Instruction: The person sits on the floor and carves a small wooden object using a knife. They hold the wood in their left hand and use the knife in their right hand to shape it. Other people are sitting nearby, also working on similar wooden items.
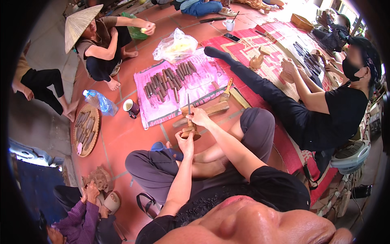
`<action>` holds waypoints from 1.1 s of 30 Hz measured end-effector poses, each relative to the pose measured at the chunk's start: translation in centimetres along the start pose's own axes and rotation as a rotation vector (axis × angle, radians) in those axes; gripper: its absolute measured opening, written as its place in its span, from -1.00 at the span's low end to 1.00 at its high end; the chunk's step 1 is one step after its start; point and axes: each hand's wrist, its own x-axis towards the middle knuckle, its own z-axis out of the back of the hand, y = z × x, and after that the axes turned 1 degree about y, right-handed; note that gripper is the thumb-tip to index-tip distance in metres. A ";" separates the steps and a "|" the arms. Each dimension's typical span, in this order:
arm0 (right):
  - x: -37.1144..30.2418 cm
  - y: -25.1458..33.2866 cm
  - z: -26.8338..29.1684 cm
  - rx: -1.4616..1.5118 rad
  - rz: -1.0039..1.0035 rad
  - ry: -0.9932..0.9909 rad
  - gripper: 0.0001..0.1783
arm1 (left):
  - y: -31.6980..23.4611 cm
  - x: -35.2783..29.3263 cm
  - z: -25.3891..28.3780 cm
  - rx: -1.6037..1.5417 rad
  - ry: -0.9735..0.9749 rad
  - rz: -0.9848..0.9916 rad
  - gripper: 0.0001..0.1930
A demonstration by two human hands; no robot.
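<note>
Far to the left of the hands lies a round woven tray [97, 122]; nearer to them stand a clear bottle [101, 103] and a dark mug [131, 108]. The left hand [186, 143] is closed around a brown wooden piece [196, 135], which sits just below the right hand [198, 116]. This hand pinches a slim tool [188, 102], pointing upward; whether its lower end touches the wood, I cannot tell. To the right, ahead, is a flat brush [226, 92].

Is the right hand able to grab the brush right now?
Probably yes: the brush lies ahead and to the right, with only some low wood in between. But the right hand is holding a thin tool, so it would likely need to put that down first.
</note>
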 end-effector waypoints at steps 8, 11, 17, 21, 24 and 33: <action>0.7 -1.2 -0.1 0.128 -0.075 -0.082 -0.64 | -1.3 -0.6 -0.4 -0.026 0.024 0.031 -0.39; -0.3 0.6 -0.1 0.056 -0.003 -0.049 -0.66 | -0.1 -0.1 0.1 -0.052 0.004 0.017 -0.39; 0.8 -1.8 -0.1 0.019 -0.054 -0.186 -0.62 | -1.6 -0.8 -1.1 -0.034 0.031 0.005 -0.39; 0.2 -0.3 0.1 0.137 0.008 -0.068 -0.64 | -0.4 -0.1 -0.1 -0.008 0.004 0.013 -0.39; -0.1 0.2 -0.6 -0.046 0.044 -0.075 -0.65 | 0.0 -0.1 0.0 -0.008 -0.009 -0.029 -0.39; 0.4 -0.5 0.0 0.075 0.022 -0.028 -0.63 | -0.6 -0.2 -0.1 -0.044 0.030 0.051 -0.40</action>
